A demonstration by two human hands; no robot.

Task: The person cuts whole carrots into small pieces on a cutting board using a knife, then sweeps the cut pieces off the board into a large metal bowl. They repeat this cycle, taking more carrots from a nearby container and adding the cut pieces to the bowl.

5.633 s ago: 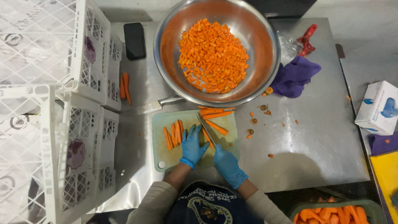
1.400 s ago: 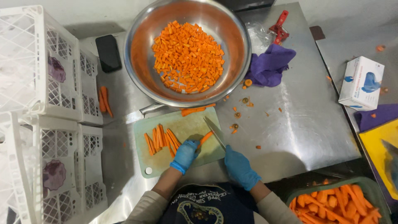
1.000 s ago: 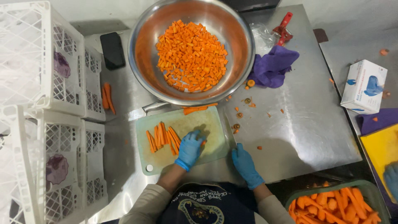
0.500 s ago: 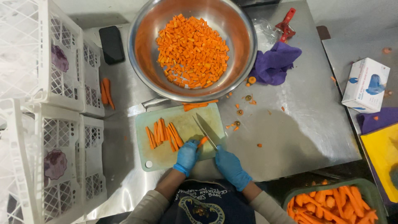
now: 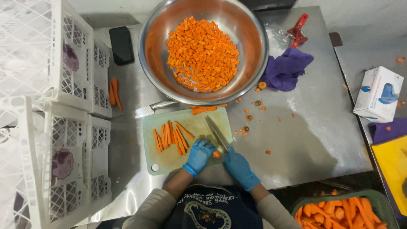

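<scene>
Right hand (image 5: pixel 241 166), blue-gloved, wrapped shut around the handle of the kitchen knife (image 5: pixel 217 133); the blade runs up and away from me across the green cutting board (image 5: pixel 169 159). Left hand (image 5: pixel 199 153), also gloved, fingers curled down and pinching a short carrot piece (image 5: pixel 216 154) against the board, just left of the blade's heel. Piece sits between my two hands, touching the left fingertips, right beside the knife.

Handling, as I judge it: carrot is stiff and dense, light at this size, likely damp and a bit slick under a glove. Round stock will want to roll, so hold it from above with fingertips tucked back from the edge.

Left of that, a bundle of carrot sticks (image 5: pixel 169 136) lies lengthwise on the board, near my left hand but not touching it. One more strip lies at the board's far edge.

Beyond the board: large steel bowl (image 5: pixel 250 34), well filled with diced carrot (image 5: pixel 202 54). Scattered bits on the steel table (image 5: pixel 305 135) to the right, purple cloth (image 5: pixel 285 70) near the bowl. White plastic crates (image 5: pixel 55 85) stacked at left. Green tub of peeled carrots (image 5: pixel 339 212) by my right elbow.
</scene>
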